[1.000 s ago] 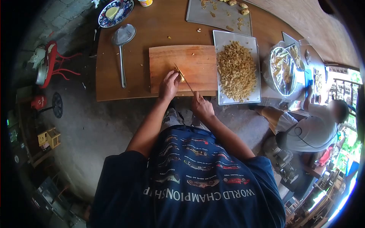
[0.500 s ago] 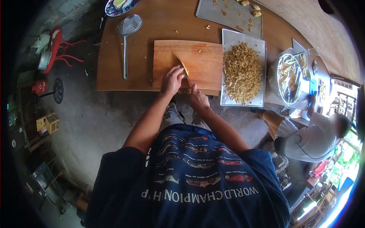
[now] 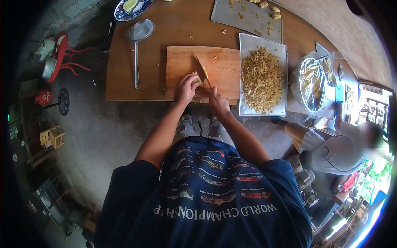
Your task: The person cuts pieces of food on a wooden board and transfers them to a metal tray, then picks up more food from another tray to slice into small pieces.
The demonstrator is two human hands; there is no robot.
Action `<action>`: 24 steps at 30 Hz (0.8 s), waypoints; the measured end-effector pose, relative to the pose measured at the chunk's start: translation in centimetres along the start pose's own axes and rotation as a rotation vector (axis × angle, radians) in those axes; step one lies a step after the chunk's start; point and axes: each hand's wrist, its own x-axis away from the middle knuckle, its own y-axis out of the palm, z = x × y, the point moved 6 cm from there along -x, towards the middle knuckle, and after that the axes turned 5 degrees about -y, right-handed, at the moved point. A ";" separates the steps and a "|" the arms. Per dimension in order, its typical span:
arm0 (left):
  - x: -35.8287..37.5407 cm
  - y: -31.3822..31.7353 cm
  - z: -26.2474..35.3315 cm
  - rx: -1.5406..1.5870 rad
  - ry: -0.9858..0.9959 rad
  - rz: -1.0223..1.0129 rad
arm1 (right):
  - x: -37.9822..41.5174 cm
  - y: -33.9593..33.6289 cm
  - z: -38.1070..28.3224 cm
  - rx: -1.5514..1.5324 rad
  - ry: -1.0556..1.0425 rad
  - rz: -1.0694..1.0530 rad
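Observation:
A wooden cutting board [image 3: 223,62] lies at the near edge of the table. My right hand [image 3: 218,102] is closed around the handle of a knife [image 3: 202,68], whose blade points away and to the left over the board. On the board's near left part, my left hand [image 3: 186,88] holds a small yellowish piece of food [image 3: 198,81] under bent fingers, just left of the blade. Right of the board stands a metal tray [image 3: 244,40] heaped with chopped brownish-yellow pieces [image 3: 263,78].
A metal strainer [image 3: 141,29] and a patterned plate [image 3: 142,7] lie at left. Behind is another tray [image 3: 225,14] with food lumps [image 3: 263,4]. A plastic-covered bowl [image 3: 312,84] stands at right, near another person [image 3: 337,153].
The knife blade has turned so that its broad side shows, and it stands slightly right of the food piece. More of the piece is visible beside my left fingers. The view has shifted slightly.

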 end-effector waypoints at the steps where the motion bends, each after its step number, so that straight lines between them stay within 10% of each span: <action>1: -0.2 -0.1 0.2 0.021 0.018 0.014 | 0.1 -0.6 0.4 -0.012 0.005 0.017; 24: 0.5 0.3 -1.4 0.032 -0.015 0.068 | 3.9 2.2 -2.4 0.137 0.023 -0.144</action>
